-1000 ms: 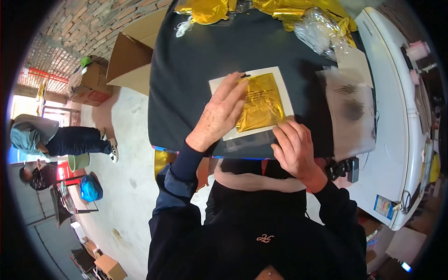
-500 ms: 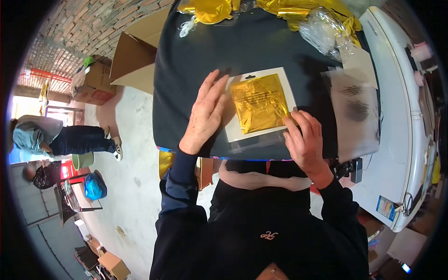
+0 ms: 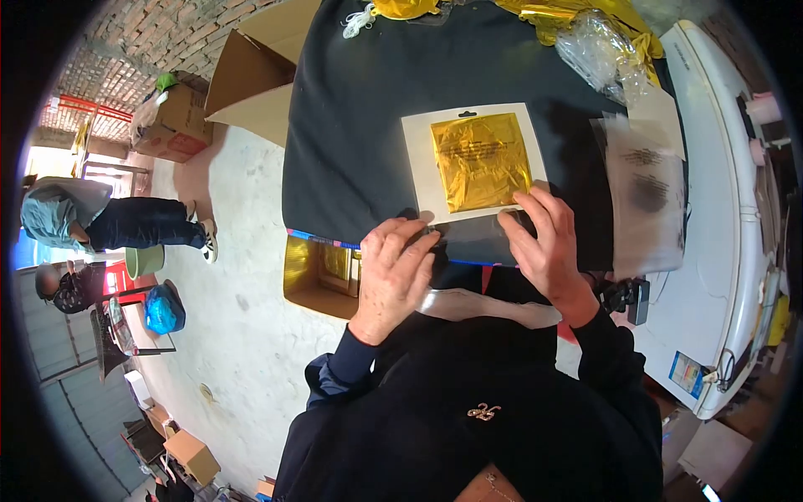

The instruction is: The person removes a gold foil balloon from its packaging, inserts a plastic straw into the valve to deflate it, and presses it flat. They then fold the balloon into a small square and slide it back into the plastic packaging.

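Observation:
A clear plastic bag (image 3: 473, 237) lies flat on the dark tablecloth, its see-through flap towards me. Inside it is a white card (image 3: 422, 163) with a hang hole, and on the card a folded gold foil piece (image 3: 483, 163) under small dark print. At the lower left corner, my left hand (image 3: 393, 272) has its bent fingers closed on the flap's edge. My right hand (image 3: 544, 243) curls over the lower right corner, thumb and fingertips pressed on the bag; the exact grip is partly hidden.
A stack of printed clear bags (image 3: 648, 209) lies at the table's right. Gold foil (image 3: 577, 12) and crumpled clear plastic (image 3: 594, 54) sit at the far edge. An open cardboard box (image 3: 322, 280) stands below the table. A white appliance (image 3: 711, 226) borders the right; a person (image 3: 117, 222) stands left.
My left hand has moved from the card's left side down to the flap at its lower left corner. My right hand stays near the lower right corner. The camera view has shifted slightly.

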`<state>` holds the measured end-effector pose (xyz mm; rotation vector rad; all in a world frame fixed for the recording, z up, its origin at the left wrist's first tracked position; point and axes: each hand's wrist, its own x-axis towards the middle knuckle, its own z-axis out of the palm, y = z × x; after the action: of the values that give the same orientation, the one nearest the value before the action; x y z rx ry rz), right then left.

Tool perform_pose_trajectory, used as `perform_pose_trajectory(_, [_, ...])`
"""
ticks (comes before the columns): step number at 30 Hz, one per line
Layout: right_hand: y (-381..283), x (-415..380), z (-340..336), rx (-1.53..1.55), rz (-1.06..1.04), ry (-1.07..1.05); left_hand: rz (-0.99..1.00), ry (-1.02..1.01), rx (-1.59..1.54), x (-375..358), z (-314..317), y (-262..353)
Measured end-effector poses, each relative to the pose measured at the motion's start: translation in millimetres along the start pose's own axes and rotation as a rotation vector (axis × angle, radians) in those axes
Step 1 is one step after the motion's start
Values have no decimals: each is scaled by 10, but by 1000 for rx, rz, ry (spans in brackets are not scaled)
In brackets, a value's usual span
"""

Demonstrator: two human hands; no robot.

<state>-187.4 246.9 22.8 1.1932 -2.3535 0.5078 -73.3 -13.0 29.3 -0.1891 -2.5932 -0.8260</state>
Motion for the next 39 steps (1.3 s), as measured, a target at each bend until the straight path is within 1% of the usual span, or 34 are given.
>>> perform_pose_trajectory(9, [81, 218, 93, 26, -50, -10, 22, -36, 94, -60, 248, -9])
perform_pose_trajectory(15, [205, 311, 85, 12, -171, -92, 20, -49, 124, -66, 310, -57])
perform_pose_trajectory(18, [174, 361, 117, -29, -247, -91, 18, -55, 119, -64, 304, -55])
perform_pose_trajectory(21, [130, 388, 125, -52, -267, -107, 21, -63, 117, -56, 325, -67])
perform_pose_trajectory(29, [127, 455, 172, -115, -278, -151, -24, -86, 172, -46, 418, -109])
perform_pose_trajectory(35, [116, 543, 230, -139, -272, -169, -29, -36, 278, 27, 421, -80])
perform_pose_trajectory(39, [107, 549, 286, -137, -243, -177, -80, -42, 310, 119, 452, -104])
